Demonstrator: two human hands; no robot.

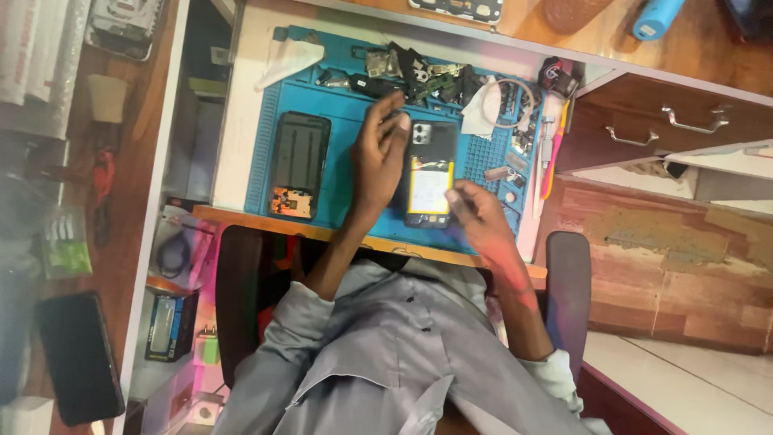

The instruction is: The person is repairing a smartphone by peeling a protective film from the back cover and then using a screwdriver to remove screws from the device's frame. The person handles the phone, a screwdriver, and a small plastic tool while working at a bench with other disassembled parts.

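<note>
Both my hands are on the open phone [430, 173] that lies on the blue mat [342, 105] on the bench [241, 97]. My left hand [377, 157] rests beside the phone's left edge, with its fingers curled up to the top corner by the camera. I cannot tell if those fingers pinch anything. My right hand [475, 211] sits at the lower right of the phone, and its fingertips look pressed together on something tiny. It is too small for me to tell what.

The phone has its back off, and a yellow part shows inside. Another phone piece [299, 163], long and dark, lies on the mat to the left. A heap of small parts [419, 72] sits at the top of the mat.

I think a slip could hurt the soft inside of the phone if I push too hard. A tiny bit could also fall and get lost among the parts if my pinch goes loose.
</note>
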